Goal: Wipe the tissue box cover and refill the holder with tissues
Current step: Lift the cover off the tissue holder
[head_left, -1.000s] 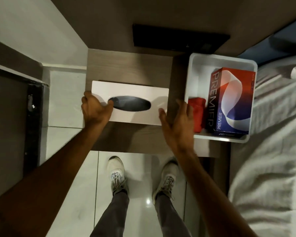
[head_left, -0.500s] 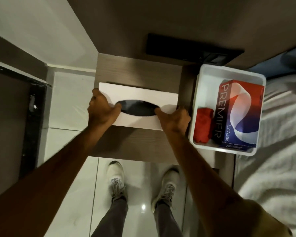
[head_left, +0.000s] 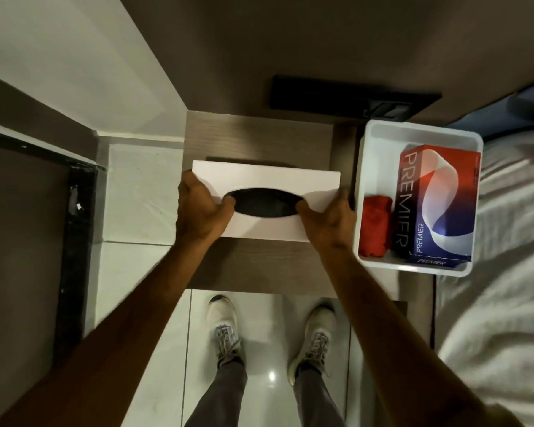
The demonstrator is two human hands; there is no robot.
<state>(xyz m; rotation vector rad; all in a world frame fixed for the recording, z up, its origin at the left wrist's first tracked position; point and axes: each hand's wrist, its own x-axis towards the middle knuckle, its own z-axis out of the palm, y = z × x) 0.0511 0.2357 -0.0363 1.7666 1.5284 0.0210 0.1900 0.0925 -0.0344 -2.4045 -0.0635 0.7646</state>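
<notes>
A white tissue box cover (head_left: 269,177) with a dark oval slot lies over the small wooden bedside table (head_left: 259,137). My left hand (head_left: 199,211) grips its left end, thumb at the slot's left tip. At the cover's right end, my right hand (head_left: 329,215) holds on with the thumb at the slot's right tip. A red and blue Premier tissue box (head_left: 438,204) stands in a white plastic bin (head_left: 423,131) to the right, beside a folded red cloth (head_left: 375,226).
A dark switch panel (head_left: 352,98) is on the wall behind the table. White bedding (head_left: 500,272) lies to the right. Glossy floor tiles (head_left: 136,192) and my shoes (head_left: 225,328) are below. A dark door frame (head_left: 74,241) runs along the left.
My right hand moved from beside the bin onto the cover's right end and closed on it. The cover now appears raised off the table, held at both ends.
</notes>
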